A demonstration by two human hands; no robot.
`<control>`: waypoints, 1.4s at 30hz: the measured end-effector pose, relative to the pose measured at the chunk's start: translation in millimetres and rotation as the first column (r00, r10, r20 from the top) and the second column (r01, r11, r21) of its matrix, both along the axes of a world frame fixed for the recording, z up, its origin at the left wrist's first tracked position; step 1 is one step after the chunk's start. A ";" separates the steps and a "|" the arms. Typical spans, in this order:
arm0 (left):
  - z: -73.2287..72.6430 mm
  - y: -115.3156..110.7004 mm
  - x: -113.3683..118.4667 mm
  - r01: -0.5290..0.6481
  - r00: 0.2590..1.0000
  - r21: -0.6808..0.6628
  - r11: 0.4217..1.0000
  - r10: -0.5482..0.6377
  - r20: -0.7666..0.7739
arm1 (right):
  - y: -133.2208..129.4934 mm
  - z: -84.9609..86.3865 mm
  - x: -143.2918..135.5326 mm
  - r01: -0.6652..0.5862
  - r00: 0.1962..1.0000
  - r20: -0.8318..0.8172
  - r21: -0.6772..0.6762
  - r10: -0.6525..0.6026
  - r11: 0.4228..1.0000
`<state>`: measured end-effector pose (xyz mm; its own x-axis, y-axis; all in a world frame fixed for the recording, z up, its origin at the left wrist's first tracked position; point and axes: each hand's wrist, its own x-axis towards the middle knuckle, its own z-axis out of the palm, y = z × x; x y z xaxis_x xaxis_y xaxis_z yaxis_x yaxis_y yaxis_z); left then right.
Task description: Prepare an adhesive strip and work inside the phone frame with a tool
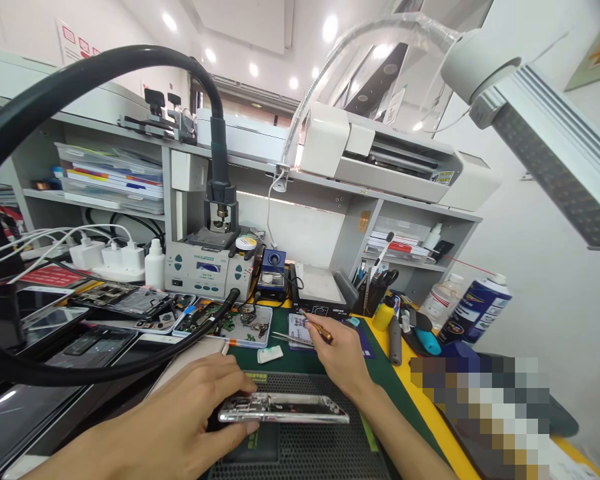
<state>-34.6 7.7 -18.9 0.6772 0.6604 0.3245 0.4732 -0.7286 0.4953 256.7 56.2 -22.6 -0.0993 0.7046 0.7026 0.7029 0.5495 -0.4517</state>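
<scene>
My left hand (190,407) grips an opened smartphone (300,409) at its left end, fingers above and thumb below. The phone is tilted nearly edge-on over a dark perforated mat (320,447), with some inner parts showing. My right hand (345,360) is closed around a thin screwdriver (321,330) with a gold-brown handle. Its tip points up and left, above a small pale tray (299,324); whether they touch I cannot tell. Silver tweezers (293,339) lie beside that tray. Nearer to me rests a small white packet (270,354) on the green mat.
A thick black hose (145,57) arches over the left side, above several phones (93,353). Behind stand a rework station (205,270) and a parts tray (263,337) with circuit boards. To the right are a tool holder (375,293), yellow bottle (383,313) and spray can (475,310).
</scene>
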 end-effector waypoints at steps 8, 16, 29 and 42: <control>-0.9 0.3 -0.6 0.003 1.000 0.017 1.000 -0.004 0.020 | -1.4 1.1 -0.6 -0.005 1.000 0.005 -0.003 0.005 1.000; -0.5 -0.1 0.0 -0.002 1.000 0.009 1.000 0.002 0.009 | -0.7 -0.3 -1.3 -0.008 1.000 0.024 -0.011 0.008 1.000; 0.1 0.3 -1.3 0.016 0.999 -0.001 1.000 -0.016 -0.050 | -2.2 -2.6 -0.9 -0.024 0.994 0.110 -0.032 0.027 0.999; 5.3 0.4 -0.9 0.021 0.996 -0.016 1.000 -0.022 -0.083 | -10.5 -3.7 -11.3 -0.083 0.970 0.216 -0.132 0.110 0.988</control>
